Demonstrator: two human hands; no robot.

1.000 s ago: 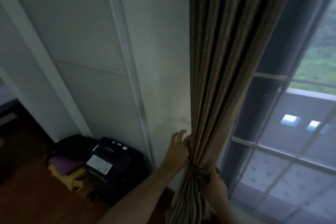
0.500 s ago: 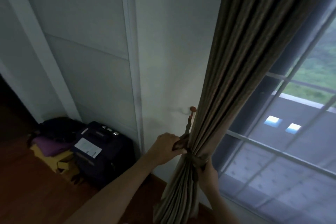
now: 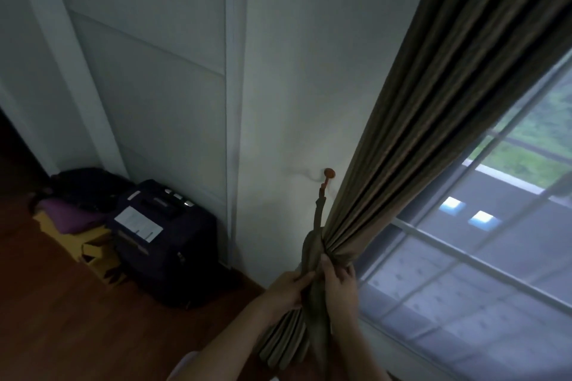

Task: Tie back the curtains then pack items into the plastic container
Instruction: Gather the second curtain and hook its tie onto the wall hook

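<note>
A moment ago the left hand [image 3: 286, 288] worked up near the small round reddish wall hook [image 3: 329, 173]; now the tie-back band [image 3: 318, 219] hangs from that hook, and both hands — the right hand [image 3: 339, 283] too — pinch the gathered brown pleated curtain [image 3: 402, 148] below it. The curtain looks nearly secured. Left of the hook, a dark suitcase [image 3: 161, 241] stands on the wooden floor [image 3: 62, 318]; no plastic container is visible.

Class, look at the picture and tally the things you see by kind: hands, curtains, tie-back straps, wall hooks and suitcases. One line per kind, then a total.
Hands: 2 (left hand, right hand)
Curtains: 1 (curtain)
Tie-back straps: 1 (tie-back strap)
Wall hooks: 1 (wall hook)
Suitcases: 1 (dark suitcase)
Total: 6
</note>
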